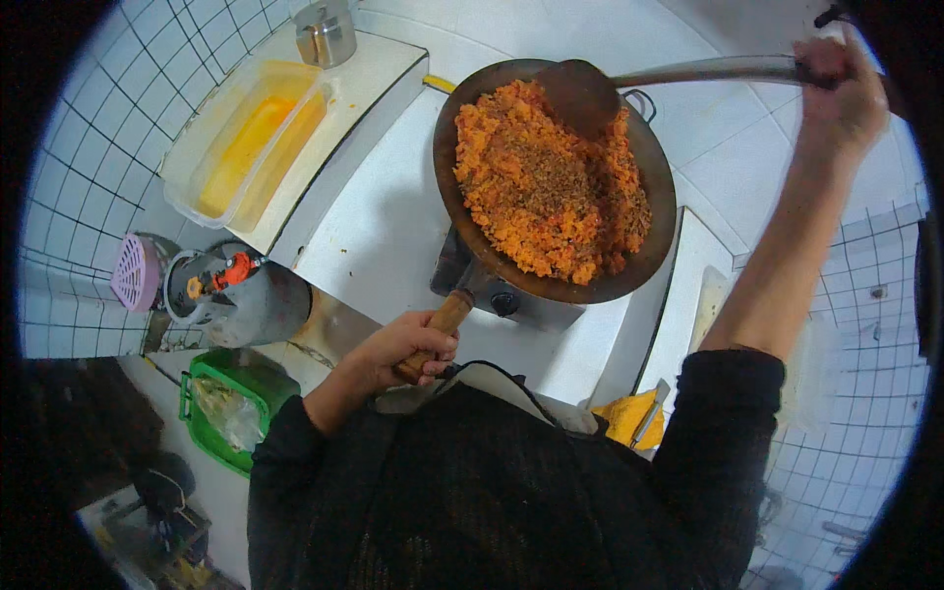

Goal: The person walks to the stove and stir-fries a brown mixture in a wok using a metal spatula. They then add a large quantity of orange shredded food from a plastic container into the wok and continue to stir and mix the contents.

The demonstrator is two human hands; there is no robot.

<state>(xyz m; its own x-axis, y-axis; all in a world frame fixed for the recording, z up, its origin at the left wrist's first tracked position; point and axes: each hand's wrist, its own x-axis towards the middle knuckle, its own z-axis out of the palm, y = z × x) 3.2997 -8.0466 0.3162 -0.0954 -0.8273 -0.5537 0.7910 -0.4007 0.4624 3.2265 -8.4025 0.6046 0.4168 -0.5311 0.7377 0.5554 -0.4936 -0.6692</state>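
Observation:
A wok [446, 169] sits over a gas stove [546, 306], filled with orange-red fried rice [509, 184] that has brown bits, perhaps minced meat, spread over its middle. My left hand [413, 343] is wrapped around the wooden handle [451, 310] of the wok. Up at the right, my right hand [841, 96] grips the long shaft [708, 71] of a wok ladle. The dark ladle head [582, 96] rests in the far side of the rice, partly sunk into it.
Left of the stove, a plastic tub [243, 147] with yellow residue and a metal pot [324, 37] stand on a ledge. Below are a gas cylinder [258, 302] and a green bin [221, 413]. A knife [649, 417] lies on a yellow cloth [619, 417] at the right.

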